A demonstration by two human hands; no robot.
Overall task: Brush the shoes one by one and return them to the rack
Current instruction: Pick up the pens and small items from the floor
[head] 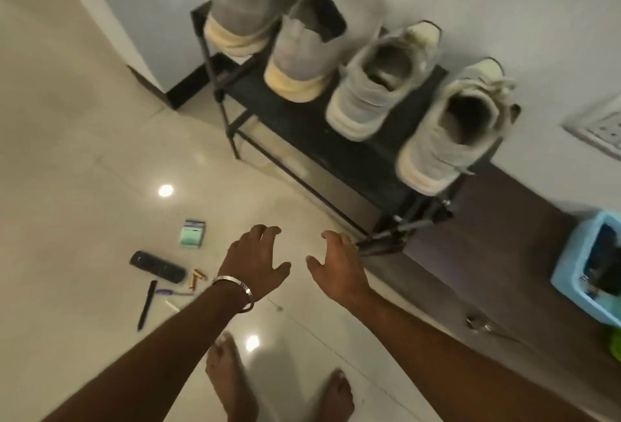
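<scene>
The person stands barefoot before a low black rack (336,139) against the wall, and by the look of things the task is at a reaching step — no shoe is in hand and no brush is plainly visible anywhere. Four shoes sit on the rack's top shelf, heels outward: two grey shoes with yellowed soles (322,48) toward the left, and two pale laced shoes (447,129) toward the right.

Both arms stretch forward over the tiled floor (84,152). The left hand (255,257), a bracelet at its wrist, has its fingers spread and loosely bent, holding nothing. The right hand (336,263) is likewise released, fingers relaxed, touching nothing — it hovers near the rack's front corner.

The next move likely calls for lifting one shoe off the shelf and finding a brush; small items, a remote (158,267) among them, lie on the floor to the left.
</scene>
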